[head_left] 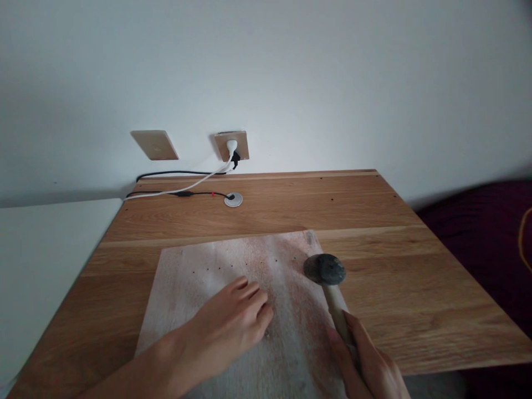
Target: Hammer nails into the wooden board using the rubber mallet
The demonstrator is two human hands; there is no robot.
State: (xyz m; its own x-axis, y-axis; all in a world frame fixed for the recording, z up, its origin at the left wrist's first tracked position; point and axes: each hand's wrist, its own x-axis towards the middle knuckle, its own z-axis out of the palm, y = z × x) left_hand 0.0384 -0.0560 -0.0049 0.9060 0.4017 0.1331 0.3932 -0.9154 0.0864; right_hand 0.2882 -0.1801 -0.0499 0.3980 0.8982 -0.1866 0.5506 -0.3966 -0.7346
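Observation:
My right hand grips the pale handle of a mallet with a dark, rounded head. The head is over the right edge of a whitish, worn wooden board. My left hand is over the middle of the board, its fingers curled closed. Whatever they may hold is hidden beneath them. Beyond the knuckles, several small dark spots run in a row across the board; I cannot tell whether they are holes or nail heads.
The board lies on a wooden table against a white wall. At the back, white and black cables run from a wall socket past a round cable grommet. A white surface borders the left; dark purple fabric lies at right.

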